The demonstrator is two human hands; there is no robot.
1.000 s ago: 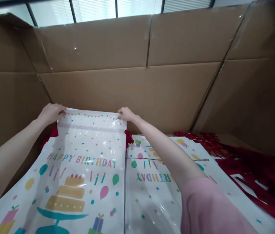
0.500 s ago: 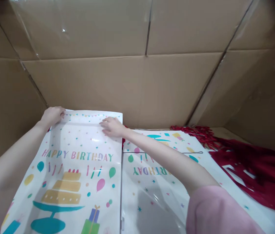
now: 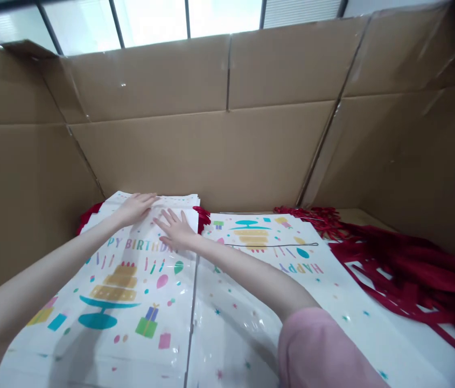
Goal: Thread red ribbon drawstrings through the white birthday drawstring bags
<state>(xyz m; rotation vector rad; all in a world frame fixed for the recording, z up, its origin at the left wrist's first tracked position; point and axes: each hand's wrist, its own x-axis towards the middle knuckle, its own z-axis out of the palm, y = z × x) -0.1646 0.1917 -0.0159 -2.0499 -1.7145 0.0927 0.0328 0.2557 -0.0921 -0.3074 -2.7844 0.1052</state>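
Observation:
On the left lies a stack of white plastic sheets or bags (image 3: 120,334) printed with HAPPY BIRTHDAY, a cake, balloons and gifts. My left hand (image 3: 138,207) rests flat near the far edge of its top sheet, fingers stretched to the right. Just below and to the right, my right hand (image 3: 176,230) presses on the same sheet with its fingers spread, covering the end of the lettering. Beside this stack is a second one (image 3: 227,302), its print upside down to me. A thin dark wire or cord (image 3: 271,245) lies across the second stack.
Tall cardboard walls (image 3: 203,151) of a large box stand on the far side, left and right. Dark red strips or cut material (image 3: 405,269) are heaped at the right; more red bits (image 3: 203,218) show between the stacks. Windows (image 3: 150,21) appear above the box edge.
My left hand has left the sheet's far left corner and moved right, close to my right hand. My right hand has spread its fingers. The view has tilted up, showing windows.

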